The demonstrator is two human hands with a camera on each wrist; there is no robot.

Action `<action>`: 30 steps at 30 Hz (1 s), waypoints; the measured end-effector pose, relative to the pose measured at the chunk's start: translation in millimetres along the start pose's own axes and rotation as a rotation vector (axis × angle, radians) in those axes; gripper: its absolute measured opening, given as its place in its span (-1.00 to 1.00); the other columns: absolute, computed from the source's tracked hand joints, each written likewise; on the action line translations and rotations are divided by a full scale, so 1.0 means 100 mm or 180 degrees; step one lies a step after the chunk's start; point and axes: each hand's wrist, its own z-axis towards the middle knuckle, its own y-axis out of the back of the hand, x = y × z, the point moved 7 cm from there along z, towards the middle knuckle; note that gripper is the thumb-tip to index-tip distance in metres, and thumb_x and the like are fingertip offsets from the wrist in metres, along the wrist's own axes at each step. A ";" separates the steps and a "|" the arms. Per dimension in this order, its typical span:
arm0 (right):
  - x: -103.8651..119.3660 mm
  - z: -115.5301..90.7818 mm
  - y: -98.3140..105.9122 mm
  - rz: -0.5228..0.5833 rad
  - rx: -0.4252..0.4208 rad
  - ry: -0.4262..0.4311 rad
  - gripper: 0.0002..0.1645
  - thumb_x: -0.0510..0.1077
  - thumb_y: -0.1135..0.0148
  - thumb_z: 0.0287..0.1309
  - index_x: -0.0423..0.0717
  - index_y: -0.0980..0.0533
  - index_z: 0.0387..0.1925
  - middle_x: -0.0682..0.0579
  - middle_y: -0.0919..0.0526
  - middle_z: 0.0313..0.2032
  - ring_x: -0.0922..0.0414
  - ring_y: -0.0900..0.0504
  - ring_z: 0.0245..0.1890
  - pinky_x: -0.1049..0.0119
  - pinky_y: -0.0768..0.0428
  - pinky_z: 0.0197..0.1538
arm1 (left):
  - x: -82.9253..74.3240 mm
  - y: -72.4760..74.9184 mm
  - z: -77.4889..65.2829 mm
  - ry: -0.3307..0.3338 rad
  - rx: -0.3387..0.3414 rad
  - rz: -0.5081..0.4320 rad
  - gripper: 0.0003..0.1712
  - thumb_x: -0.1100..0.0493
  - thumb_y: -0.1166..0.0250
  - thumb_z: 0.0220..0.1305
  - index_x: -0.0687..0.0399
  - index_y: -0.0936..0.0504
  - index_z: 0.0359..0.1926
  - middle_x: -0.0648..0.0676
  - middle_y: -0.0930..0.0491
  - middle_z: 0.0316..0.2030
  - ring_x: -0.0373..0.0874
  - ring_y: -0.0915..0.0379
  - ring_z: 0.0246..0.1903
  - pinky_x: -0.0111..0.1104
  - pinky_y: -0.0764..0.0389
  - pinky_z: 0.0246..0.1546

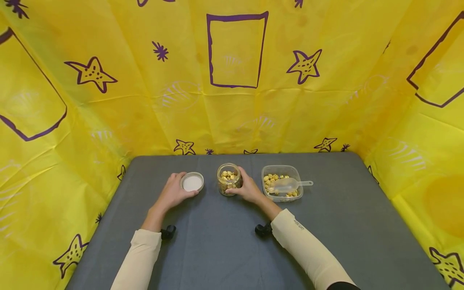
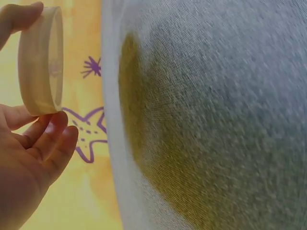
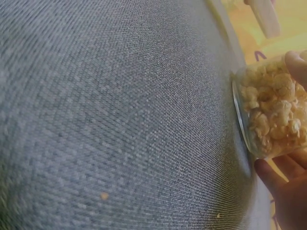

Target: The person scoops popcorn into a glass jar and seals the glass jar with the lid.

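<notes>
My left hand (image 1: 174,191) pinches a round lid (image 1: 192,182) by its edge, thumb on one side and fingertips on the other. The lid's white inner face points up in the head view; from the left wrist its pale rim (image 2: 36,67) shows side-on, clear of the table. To its right, my right hand (image 1: 249,188) grips a lidless glass jar (image 1: 227,189) around its right side. Popcorn pieces (image 3: 276,108) fill much of the jar, and its base is at the tabletop in the right wrist view.
Right of the jar stands a clear plastic tub (image 1: 263,177) with popcorn in it. A translucent scoop (image 1: 286,185) lies across the tub, its handle sticking out past the right rim. Small crumbs (image 3: 104,196) dot the grey tabletop (image 1: 217,249). Yellow patterned cloth (image 1: 239,108) surrounds the table's back and sides.
</notes>
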 end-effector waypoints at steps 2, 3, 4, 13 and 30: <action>0.00 0.00 0.00 0.0010 -0.0002 0.0009 0.14 0.00 -0.57 -0.11 0.03 -0.12 0.44 -0.09 -0.52 0.19 -0.04 -0.55 0.16 -0.03 -0.51 0.17 | -0.04 0.00 0.01 -0.0023 -0.0013 -0.0019 0.01 -0.15 -0.51 -0.10 0.25 -0.35 0.31 0.33 -0.37 0.07 0.17 -0.31 0.01 0.01 -0.44 -0.03; 0.00 0.01 0.00 0.0021 -0.0001 0.0010 0.14 0.00 -0.57 -0.11 0.03 -0.12 0.44 -0.09 -0.52 0.19 -0.04 -0.55 0.16 -0.03 -0.52 0.17 | -0.06 0.00 0.01 -0.0031 -0.0011 -0.0023 0.01 -0.15 -0.51 -0.10 0.24 -0.35 0.32 0.33 -0.37 0.08 0.16 -0.31 0.01 0.01 -0.45 -0.04; -0.01 0.01 0.00 0.0028 0.0000 0.0012 0.14 -0.01 -0.57 -0.11 0.04 -0.12 0.44 -0.09 -0.52 0.18 -0.04 -0.55 0.16 -0.03 -0.52 0.17 | -0.09 0.00 0.02 -0.0039 -0.0012 -0.0037 0.02 -0.15 -0.51 -0.10 0.24 -0.35 0.32 0.33 -0.37 0.08 0.16 -0.31 0.01 0.01 -0.45 -0.04; -0.03 -0.01 0.01 -0.0041 -0.0054 0.0038 0.16 0.01 -0.59 -0.15 0.06 -0.13 0.44 -0.08 -0.52 0.19 -0.03 -0.55 0.17 -0.01 -0.50 0.19 | -0.32 -0.01 0.06 -0.0259 -0.0083 -0.0038 -0.01 -0.12 -0.52 -0.13 0.21 -0.36 0.30 0.30 -0.37 0.09 0.15 -0.30 0.06 0.05 -0.47 0.00; 0.00 -0.02 0.01 -0.0047 -0.0101 0.0050 0.16 0.00 -0.60 -0.16 0.01 -0.15 0.43 -0.13 -0.53 0.17 -0.06 -0.55 0.14 -0.02 -0.51 0.16 | -0.64 0.07 0.13 -0.0583 -0.0057 0.0281 -0.02 -0.10 -0.51 -0.15 0.16 -0.38 0.31 0.27 -0.37 0.10 0.15 -0.26 0.08 0.03 -0.49 -0.02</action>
